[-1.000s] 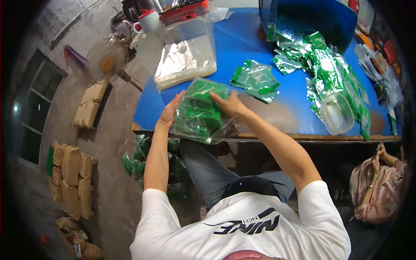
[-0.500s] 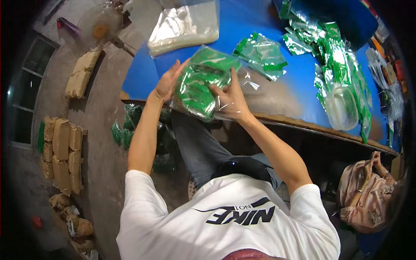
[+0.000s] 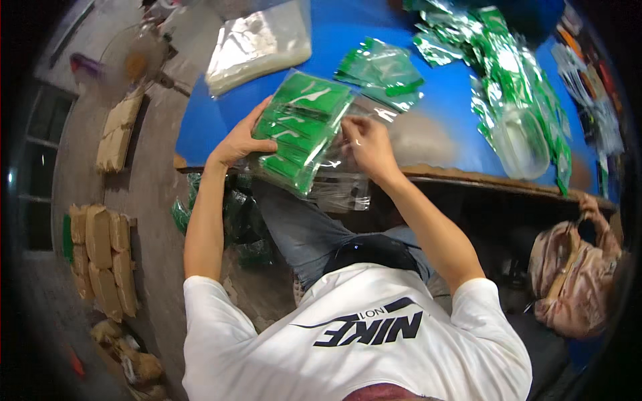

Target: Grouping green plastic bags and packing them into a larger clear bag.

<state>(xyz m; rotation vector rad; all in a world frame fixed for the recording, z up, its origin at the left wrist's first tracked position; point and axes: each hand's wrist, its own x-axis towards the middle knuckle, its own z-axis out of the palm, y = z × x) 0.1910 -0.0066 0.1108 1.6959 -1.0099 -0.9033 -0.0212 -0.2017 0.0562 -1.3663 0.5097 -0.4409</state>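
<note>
A clear plastic bag (image 3: pixel 304 137) filled with flat green packets is held tilted at the table's near edge. My left hand (image 3: pixel 239 142) grips its left side, thumb lying over the front. My right hand (image 3: pixel 371 148) is closed, its fingers pinching the loose clear film at the bag's right side; the fingertips are partly hidden. Beyond the bag, a few green packets (image 3: pixel 381 72) lie on the blue table (image 3: pixel 435 110). A stack of clear plastic bags (image 3: pixel 261 47) rests at the far left of the tabletop.
To the right, a heap of green packets (image 3: pixel 505 73) surrounds a clear plastic tub (image 3: pixel 520 144). A fan (image 3: pixel 137 60) stands left of the table. Brown paper parcels (image 3: pixel 101 257) sit on the floor at left. A pinkish bag (image 3: pixel 572 281) is at lower right.
The packets now lie flatter and more evenly in the bag. My right hand has moved off the bag's front to its right-hand film. My left thumb has come over the front.
</note>
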